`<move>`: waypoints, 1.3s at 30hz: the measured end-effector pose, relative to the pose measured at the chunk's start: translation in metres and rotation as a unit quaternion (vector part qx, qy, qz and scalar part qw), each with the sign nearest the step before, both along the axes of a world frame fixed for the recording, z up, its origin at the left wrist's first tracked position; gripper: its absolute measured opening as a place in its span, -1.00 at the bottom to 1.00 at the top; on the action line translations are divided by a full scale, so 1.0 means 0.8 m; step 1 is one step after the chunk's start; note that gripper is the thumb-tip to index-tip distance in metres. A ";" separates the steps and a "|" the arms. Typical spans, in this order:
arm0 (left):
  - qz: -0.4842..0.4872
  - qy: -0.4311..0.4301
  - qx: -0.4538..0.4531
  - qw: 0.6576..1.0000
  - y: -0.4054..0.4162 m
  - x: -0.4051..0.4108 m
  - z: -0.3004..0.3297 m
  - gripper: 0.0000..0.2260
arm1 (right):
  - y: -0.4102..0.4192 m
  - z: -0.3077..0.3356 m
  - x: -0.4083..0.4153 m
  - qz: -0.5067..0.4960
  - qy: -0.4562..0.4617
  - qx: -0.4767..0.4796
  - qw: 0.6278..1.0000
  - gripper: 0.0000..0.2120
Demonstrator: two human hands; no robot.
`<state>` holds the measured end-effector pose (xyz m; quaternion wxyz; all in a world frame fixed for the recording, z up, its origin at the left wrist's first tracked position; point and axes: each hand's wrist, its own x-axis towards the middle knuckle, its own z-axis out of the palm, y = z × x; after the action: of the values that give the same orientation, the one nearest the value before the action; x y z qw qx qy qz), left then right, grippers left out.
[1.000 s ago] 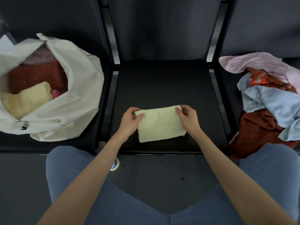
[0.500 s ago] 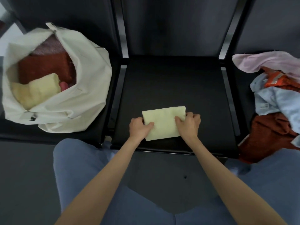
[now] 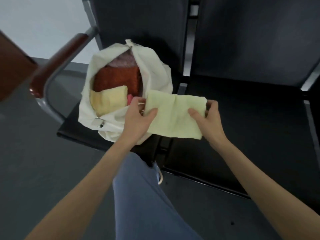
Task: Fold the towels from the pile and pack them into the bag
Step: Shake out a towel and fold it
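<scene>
A folded pale green towel (image 3: 174,116) hangs in the air between my hands, just right of the bag's mouth. My left hand (image 3: 138,118) pinches its left edge and my right hand (image 3: 208,118) pinches its right edge, thumbs on top. The cream cloth bag (image 3: 155,70) stands open on the left seat. Inside it lie a folded yellow towel (image 3: 109,99), a rust-red towel (image 3: 117,78), a pinkish one (image 3: 123,58) behind, and a bit of pink (image 3: 130,99). The towel pile is out of view.
Black seats (image 3: 251,118) run in a row with dark backrests (image 3: 138,19). A brown armrest on a grey metal tube (image 3: 57,61) stands left of the bag. My blue-clad knee (image 3: 143,196) is below, over grey floor (image 3: 26,153).
Both hands lifted the folded green towel off the middle seat and carried it left toward the bag. My view swung left, so the pile on the right dropped out of sight.
</scene>
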<state>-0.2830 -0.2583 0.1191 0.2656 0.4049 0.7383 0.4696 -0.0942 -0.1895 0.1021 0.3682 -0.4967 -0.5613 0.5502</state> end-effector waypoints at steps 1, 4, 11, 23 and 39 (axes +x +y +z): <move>0.014 0.019 0.015 1.000 0.000 -0.018 0.010 -0.73 | 0.002 0.008 -0.017 0.023 0.012 0.008 1.000 -0.61; 0.052 0.053 0.031 0.997 0.005 -0.074 0.031 -0.70 | 0.010 0.023 -0.067 0.099 -0.005 0.062 0.993 -0.55; 0.126 0.132 0.036 0.983 0.039 -0.198 0.064 -0.70 | 0.065 0.053 -0.206 0.156 -0.029 0.183 0.970 -0.58; 0.083 0.304 -0.036 0.948 0.040 -0.247 0.012 -0.67 | 0.078 -0.015 -0.284 0.226 -0.243 0.179 0.926 -0.45; 0.177 0.333 -0.042 0.925 0.032 -0.298 -0.018 -0.76 | 0.123 -0.011 -0.341 0.554 -0.384 0.418 0.609 -0.44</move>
<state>-0.5215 -0.2324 0.1048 -0.0661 0.3889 0.8629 0.3159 -0.3671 -0.0913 0.0935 -0.0888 -0.0488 -0.9884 0.1132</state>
